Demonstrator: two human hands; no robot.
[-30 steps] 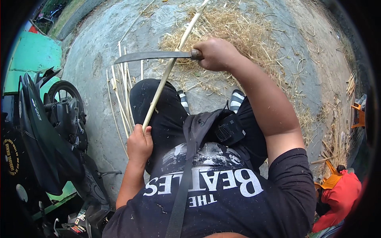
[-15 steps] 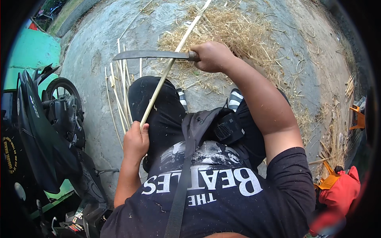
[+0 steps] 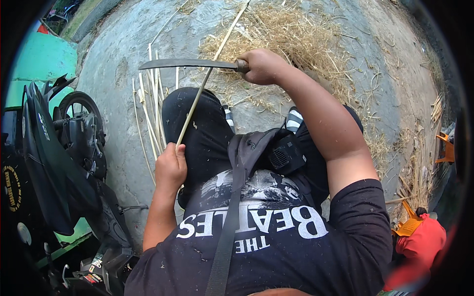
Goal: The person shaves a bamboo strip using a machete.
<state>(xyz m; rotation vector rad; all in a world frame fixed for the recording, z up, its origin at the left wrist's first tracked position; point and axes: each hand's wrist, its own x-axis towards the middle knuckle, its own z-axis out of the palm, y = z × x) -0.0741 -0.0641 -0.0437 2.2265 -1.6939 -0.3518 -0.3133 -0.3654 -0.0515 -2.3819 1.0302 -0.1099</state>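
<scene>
My left hand [image 3: 171, 165] is closed around the lower end of a long pale bamboo strip [image 3: 197, 101], thumb along it. The strip slants up and away to the right, over my left knee. My right hand [image 3: 261, 66] grips the short wooden handle of a machete [image 3: 187, 63]. Its curved dark blade lies almost level, pointing left, and crosses the strip partway along its length. Whether the edge bites into the strip I cannot tell. Several more pale strips [image 3: 154, 103] lie on the concrete to the left of my knee.
A heap of curly shavings [image 3: 291, 42] spreads on the concrete ahead. To the left stands a black motorcycle [image 3: 59, 158] by a green surface [image 3: 42, 59]. At right, a person in red [image 3: 419, 241] is beside an orange chair [image 3: 408, 226], near a bundle of split strips [image 3: 417, 182].
The strip in my left hand now looks thinner, as if turned edge-on, and stands slightly steeper. My right hand and the machete have shifted slightly up and left.
</scene>
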